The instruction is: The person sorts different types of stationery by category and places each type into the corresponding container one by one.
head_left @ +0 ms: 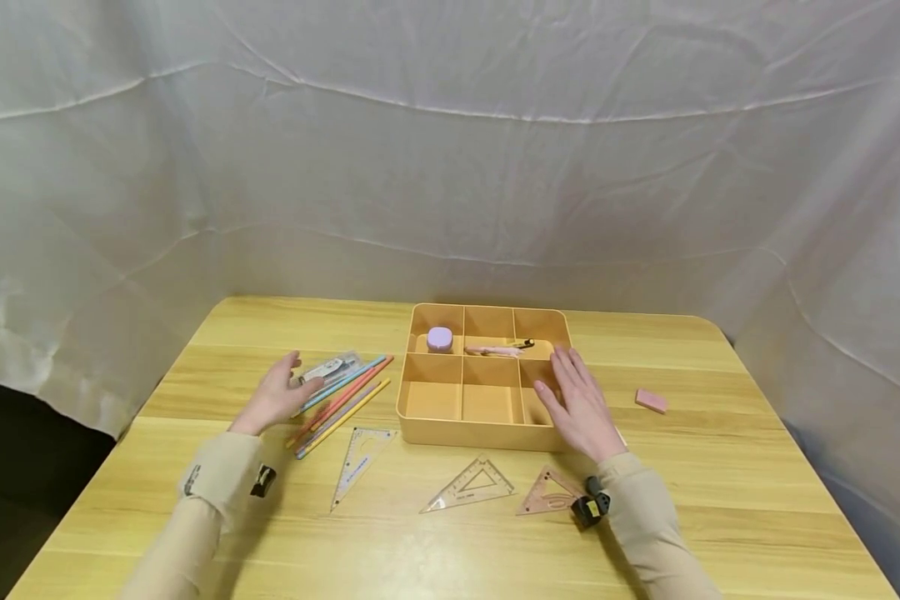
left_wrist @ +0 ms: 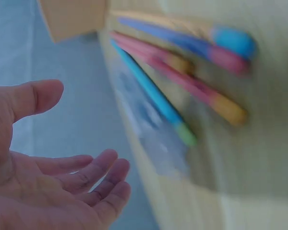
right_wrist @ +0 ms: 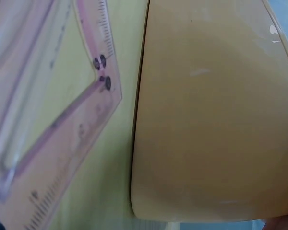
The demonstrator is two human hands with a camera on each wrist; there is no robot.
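Sleeved forearms [head_left: 652, 517] slant forward, left grip [head_left: 272, 397] near pencils [head_left: 341, 402], right grip [head_left: 587, 408] against box [head_left: 472, 433].

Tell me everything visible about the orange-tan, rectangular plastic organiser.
The orange-tan, rectangular, plastic-looking organiser has rounded corners, smooth walls and six open-topped compartments, two rows of three. It sits upright on the pale wood-grain table. A lilac rounded item sits back-left; slim pink and black pen-like items lie in the back row. The right hand rests at its right edge, partly hiding the front-right compartment.
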